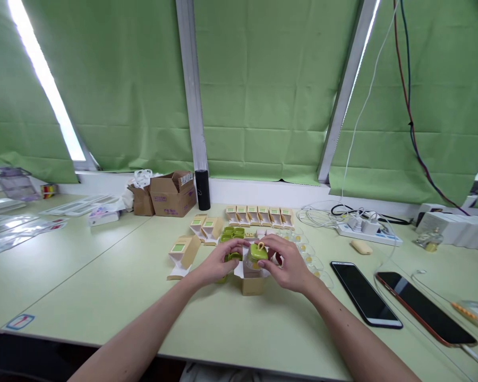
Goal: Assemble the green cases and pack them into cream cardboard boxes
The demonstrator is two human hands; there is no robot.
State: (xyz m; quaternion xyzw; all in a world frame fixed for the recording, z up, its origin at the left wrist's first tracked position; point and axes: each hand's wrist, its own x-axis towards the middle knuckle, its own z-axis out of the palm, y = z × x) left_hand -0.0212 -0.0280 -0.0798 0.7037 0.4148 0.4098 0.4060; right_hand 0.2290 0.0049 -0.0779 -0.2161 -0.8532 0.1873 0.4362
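Green-lidded jar [258, 252]: gripped by your right hand [287, 261], at unclosed box [253, 286].
Left hand [220, 260]: beside box, grip unclear.
Outer box [188, 250]: flap open.

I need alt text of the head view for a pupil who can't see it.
A person's right hand holds a green-lidded container at an open carton, the left hand beside it. Behind are more cartons; two phones lie rightward on the table.

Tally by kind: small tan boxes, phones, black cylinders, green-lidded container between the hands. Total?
Small tan boxes: 10 (6 back row, 3 left, 1 front)
Phones: 2
Black cylinder: 1
Green-lidded container: 1
Total: 14
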